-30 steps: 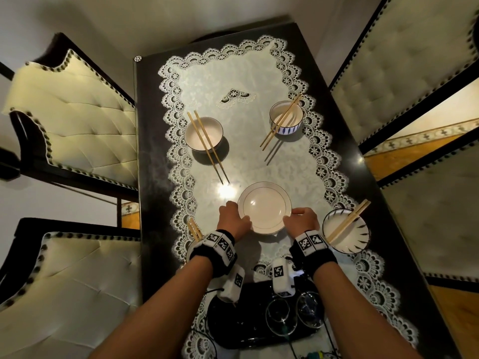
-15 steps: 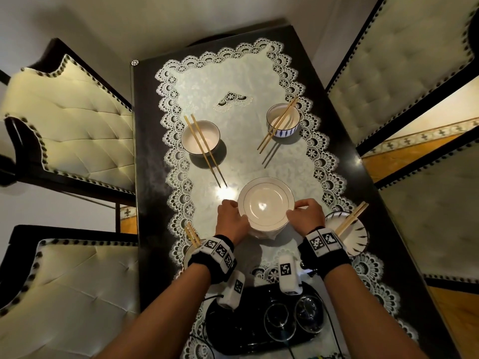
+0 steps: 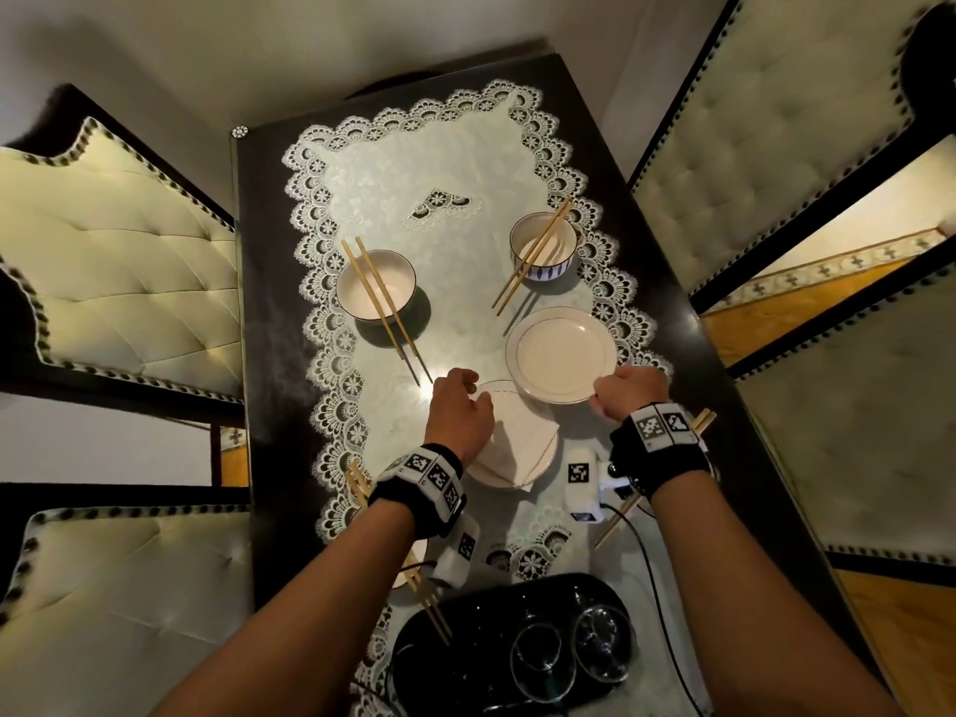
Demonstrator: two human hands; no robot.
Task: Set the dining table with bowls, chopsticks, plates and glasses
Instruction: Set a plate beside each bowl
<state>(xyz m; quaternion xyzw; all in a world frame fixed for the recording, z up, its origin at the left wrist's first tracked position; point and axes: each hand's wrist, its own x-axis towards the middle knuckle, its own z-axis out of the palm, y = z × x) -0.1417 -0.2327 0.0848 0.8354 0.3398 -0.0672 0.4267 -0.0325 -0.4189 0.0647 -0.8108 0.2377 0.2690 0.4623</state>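
My right hand (image 3: 628, 398) grips the near rim of a white gold-rimmed plate (image 3: 561, 354), which lies or hovers just in front of the blue-patterned bowl (image 3: 543, 246) with chopsticks (image 3: 533, 256) across it. My left hand (image 3: 458, 414) rests on the left edge of a stack of white plates (image 3: 517, 447) in the middle of the lace cloth. A white bowl (image 3: 376, 291) with chopsticks (image 3: 385, 307) stands at far left. Two nearer bowls are mostly hidden under my wrists, only their chopstick ends (image 3: 703, 421) showing.
A black tray (image 3: 439, 659) with clear glasses (image 3: 602, 646) sits at the near table edge. Cream tufted chairs (image 3: 119, 261) flank the dark table (image 3: 269, 354) on both sides. White sensor boxes with cables hang from my wrists.
My right hand has lifted the top plate off the stack and carried it right and away, toward the blue-patterned bowl. The left hand stays on the stack.
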